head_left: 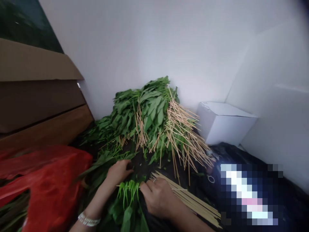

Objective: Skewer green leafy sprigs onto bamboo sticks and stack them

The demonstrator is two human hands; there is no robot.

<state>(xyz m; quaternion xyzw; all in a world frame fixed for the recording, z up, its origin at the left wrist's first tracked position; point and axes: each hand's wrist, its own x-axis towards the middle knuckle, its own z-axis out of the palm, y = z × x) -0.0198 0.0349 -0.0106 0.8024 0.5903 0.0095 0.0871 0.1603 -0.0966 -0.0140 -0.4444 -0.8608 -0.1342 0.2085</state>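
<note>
My left hand [118, 172] rests with curled fingers on loose green leaves [106, 158] at the foot of a big heap of skewered leafy greens [149, 119]. My right hand [158, 198] pinches a thin bamboo skewer threaded through a small bunch of green stems [129, 188]. Under that hand lies a bundle of bare bamboo skewers [193, 201]. A beaded bracelet sits on my left wrist and a ring on my right hand.
A red plastic bag [45, 183] fills the lower left. Brown cardboard boxes [36, 96] stand at the left, a white box [224, 124] at the right against the white wall. Dark sheeting covers the surface. A blurred patch hides the lower right.
</note>
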